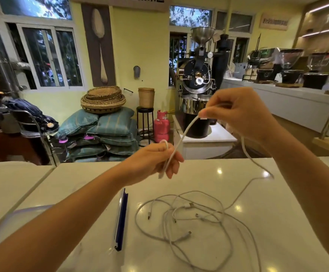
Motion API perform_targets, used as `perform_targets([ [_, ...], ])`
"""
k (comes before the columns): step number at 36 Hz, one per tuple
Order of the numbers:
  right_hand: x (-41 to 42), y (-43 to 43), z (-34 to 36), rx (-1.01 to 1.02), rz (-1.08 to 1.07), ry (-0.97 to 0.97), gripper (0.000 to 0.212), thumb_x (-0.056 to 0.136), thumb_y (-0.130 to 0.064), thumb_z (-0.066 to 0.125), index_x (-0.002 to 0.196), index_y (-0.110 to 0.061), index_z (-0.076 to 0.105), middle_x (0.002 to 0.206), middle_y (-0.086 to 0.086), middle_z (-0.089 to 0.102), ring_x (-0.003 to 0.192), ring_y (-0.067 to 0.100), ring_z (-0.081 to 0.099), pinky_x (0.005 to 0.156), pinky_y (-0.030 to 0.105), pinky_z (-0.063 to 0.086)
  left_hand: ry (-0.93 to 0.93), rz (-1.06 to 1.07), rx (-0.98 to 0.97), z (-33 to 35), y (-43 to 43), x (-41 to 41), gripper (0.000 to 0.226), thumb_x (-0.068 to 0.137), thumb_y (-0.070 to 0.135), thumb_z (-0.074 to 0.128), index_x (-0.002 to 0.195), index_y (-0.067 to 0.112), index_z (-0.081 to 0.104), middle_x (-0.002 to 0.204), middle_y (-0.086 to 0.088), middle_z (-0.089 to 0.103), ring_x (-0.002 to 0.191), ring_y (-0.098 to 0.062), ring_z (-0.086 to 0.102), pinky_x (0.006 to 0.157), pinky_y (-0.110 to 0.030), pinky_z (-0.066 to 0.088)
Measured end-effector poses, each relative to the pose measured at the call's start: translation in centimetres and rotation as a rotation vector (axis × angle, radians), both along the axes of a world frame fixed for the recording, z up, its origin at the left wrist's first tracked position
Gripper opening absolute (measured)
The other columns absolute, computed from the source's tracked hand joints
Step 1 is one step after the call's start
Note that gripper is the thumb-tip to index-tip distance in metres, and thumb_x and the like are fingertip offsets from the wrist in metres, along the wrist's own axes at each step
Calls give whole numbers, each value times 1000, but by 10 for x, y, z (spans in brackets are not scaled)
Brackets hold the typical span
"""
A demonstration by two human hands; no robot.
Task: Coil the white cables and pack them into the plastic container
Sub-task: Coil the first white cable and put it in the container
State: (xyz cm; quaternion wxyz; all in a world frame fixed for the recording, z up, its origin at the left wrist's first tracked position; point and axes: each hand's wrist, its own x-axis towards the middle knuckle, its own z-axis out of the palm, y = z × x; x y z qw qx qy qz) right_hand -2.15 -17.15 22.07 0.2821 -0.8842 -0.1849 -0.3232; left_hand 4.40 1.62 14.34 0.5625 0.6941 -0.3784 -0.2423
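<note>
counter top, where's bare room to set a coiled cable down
Free: the counter strip between the hands and the loose cables, and the patch between the blue-edged strip and the plastic container. Crowded: centre-right, where the loose cables sprawl. The left hand and right hand hold one cable above.

White glossy table [277, 222], tangled white cables [195, 218], blue-edged lid [121, 218], plastic container [12, 218]

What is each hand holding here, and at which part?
One thin white cable: left hand grips it near its plug end, right hand pinches it farther along.
</note>
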Motion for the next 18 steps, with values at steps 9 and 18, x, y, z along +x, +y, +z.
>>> perform_targets([
  [9, 44, -2, -15, 552, 240, 166, 22, 82, -3, 58, 65, -14, 49, 49, -10, 57, 42, -3, 49, 45, 6, 41, 285, -358, -312, 10, -13, -42, 38, 86, 20, 33, 69, 15, 66, 50, 5, 51, 45, -7, 45, 52, -19, 43],
  [18, 54, 61, -110, 1019, 365, 513, 29, 95, -26, 39, 70, -14, 47, 46, -8, 48, 43, 4, 41, 43, 18, 30, 235, -85, -553, 36, -32, -25, 30, 93, 18, 36, 68, 10, 52, 48, 4, 53, 41, -6, 47, 47, -18, 44],
])
